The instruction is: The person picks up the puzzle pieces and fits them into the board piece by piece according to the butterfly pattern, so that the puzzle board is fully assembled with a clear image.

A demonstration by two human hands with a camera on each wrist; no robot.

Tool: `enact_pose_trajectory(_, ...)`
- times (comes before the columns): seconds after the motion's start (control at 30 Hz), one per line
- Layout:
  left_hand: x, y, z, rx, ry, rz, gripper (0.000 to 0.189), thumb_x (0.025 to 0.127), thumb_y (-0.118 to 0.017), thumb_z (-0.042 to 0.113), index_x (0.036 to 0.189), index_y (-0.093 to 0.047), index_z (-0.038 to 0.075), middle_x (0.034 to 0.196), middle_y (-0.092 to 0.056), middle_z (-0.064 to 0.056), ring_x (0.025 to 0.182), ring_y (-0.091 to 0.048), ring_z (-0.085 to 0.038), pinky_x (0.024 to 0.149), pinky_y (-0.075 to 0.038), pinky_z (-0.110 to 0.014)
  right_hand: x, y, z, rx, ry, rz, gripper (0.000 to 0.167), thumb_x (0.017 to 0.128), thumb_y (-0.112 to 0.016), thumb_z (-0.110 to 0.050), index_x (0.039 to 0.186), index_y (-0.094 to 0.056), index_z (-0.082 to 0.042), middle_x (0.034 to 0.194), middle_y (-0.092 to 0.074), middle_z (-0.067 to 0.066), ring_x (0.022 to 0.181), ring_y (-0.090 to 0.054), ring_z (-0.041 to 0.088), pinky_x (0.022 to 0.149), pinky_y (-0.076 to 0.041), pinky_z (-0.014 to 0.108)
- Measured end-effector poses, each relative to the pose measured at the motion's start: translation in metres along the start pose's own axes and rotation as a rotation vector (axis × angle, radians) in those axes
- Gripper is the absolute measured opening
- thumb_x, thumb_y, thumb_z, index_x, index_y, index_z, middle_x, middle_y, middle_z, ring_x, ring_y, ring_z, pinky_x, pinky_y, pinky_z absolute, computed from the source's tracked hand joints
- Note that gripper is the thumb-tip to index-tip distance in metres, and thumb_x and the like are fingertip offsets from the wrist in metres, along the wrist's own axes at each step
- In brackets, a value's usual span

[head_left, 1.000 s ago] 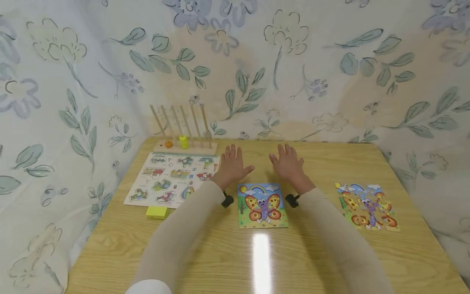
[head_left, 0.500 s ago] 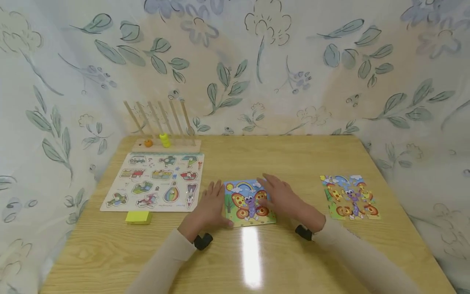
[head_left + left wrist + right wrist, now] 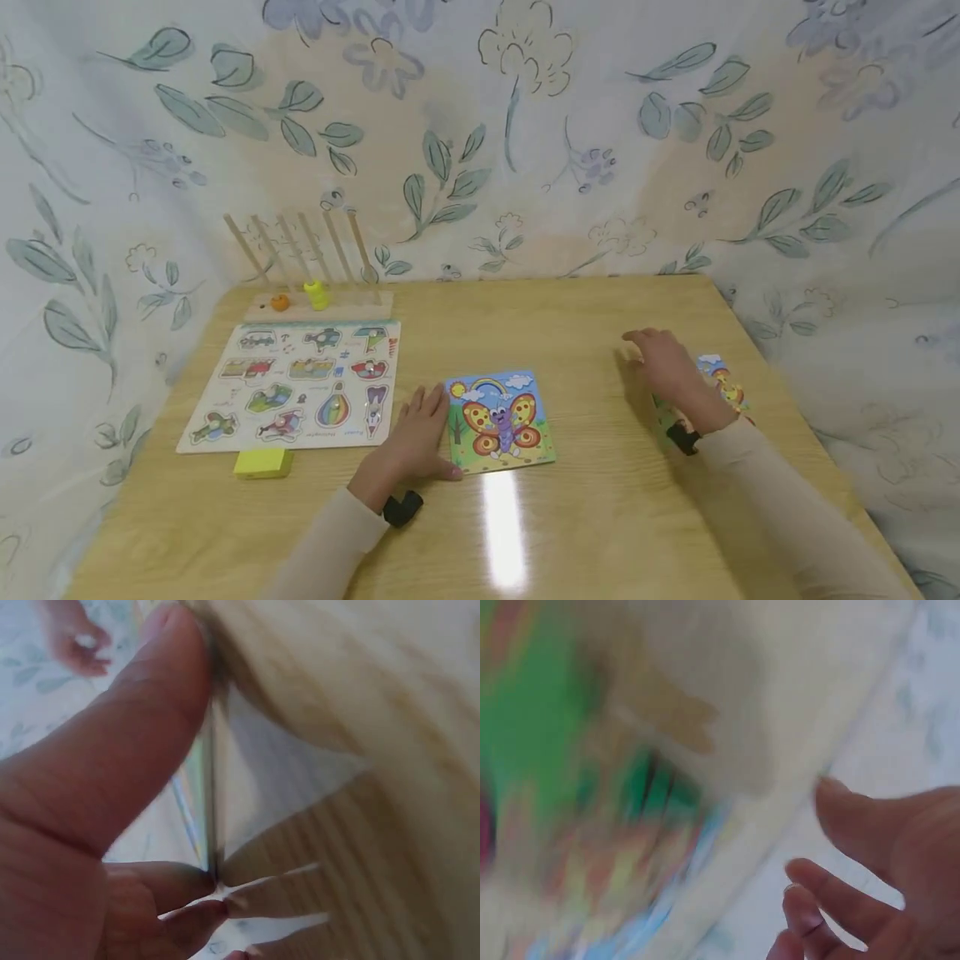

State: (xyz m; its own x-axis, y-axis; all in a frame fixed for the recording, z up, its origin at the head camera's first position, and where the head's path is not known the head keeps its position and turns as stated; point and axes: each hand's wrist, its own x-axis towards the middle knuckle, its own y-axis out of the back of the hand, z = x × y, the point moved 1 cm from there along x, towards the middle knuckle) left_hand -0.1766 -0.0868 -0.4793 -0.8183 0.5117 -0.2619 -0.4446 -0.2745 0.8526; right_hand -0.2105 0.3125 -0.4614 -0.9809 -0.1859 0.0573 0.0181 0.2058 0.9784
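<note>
In the head view a square butterfly picture (image 3: 501, 421) lies flat near the middle of the table. My left hand (image 3: 408, 437) rests along its left side, fingers extended, the thumb by its near left corner. The left wrist view shows the thumb (image 3: 161, 682) and fingertips against the board's thin edge (image 3: 213, 780). My right hand (image 3: 667, 371) is over a second butterfly picture in jigsaw pieces (image 3: 726, 385) at the right, covering much of it. Blurred pieces (image 3: 649, 787) appear in the right wrist view, apart from the loosely bent fingers, which hold nothing.
At the left lies a white vehicle puzzle board (image 3: 300, 387) with a yellow block (image 3: 262, 463) at its near edge. Behind it stands a wooden peg rack (image 3: 352, 307) with upright rods, an orange bead and yellow beads. A flowered cloth (image 3: 540, 167) hangs behind the table.
Both hands came back from beyond the butterfly picture to its sides. The right hand then moved off rightward to the jigsaw pieces, while the left stayed at the left edge.
</note>
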Motion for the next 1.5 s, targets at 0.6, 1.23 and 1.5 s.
enact_pose_trajectory(0.6, 0.003, -0.004, 0.006, -0.036, -0.008, 0.028, 0.116, 0.063, -0.086, 0.046, 0.152, -0.023, 0.006, 0.16, -0.005, -0.021, 0.145, 0.007, -0.047, 0.112, 0.0, -0.067, 0.007, 0.004, 0.068, 0.069, -0.079, -0.219, 0.027, 0.086, -0.071, -0.018, 0.101, -0.059, 0.0, 0.099, -0.056, 0.021, 0.092, -0.055, 0.037, 0.078, -0.048, 0.051)
enact_pose_trajectory(1.23, 0.003, -0.004, 0.005, -0.001, 0.001, 0.021, 0.113, 0.062, -0.085, 0.05, 0.152, -0.027, 0.013, 0.159, -0.011, -0.02, 0.145, -0.001, -0.047, 0.111, -0.006, -0.069, 0.019, 0.018, 0.026, 0.144, -0.014, -0.18, 0.024, 0.089, -0.069, -0.016, 0.096, -0.048, -0.006, 0.082, -0.064, 0.007, 0.065, -0.053, 0.017, 0.059, -0.041, 0.032)
enact_pose_trajectory(1.5, 0.004, -0.006, 0.003, -0.021, -0.018, 0.038, 0.113, 0.062, -0.086, 0.05, 0.152, -0.027, 0.015, 0.159, -0.012, -0.02, 0.145, -0.001, -0.047, 0.111, -0.007, -0.068, 0.049, 0.015, -0.095, 0.427, 0.134, -0.059, 0.024, 0.084, -0.075, -0.023, 0.096, -0.057, -0.014, 0.084, -0.065, 0.001, 0.071, -0.062, 0.013, 0.063, -0.05, 0.032)
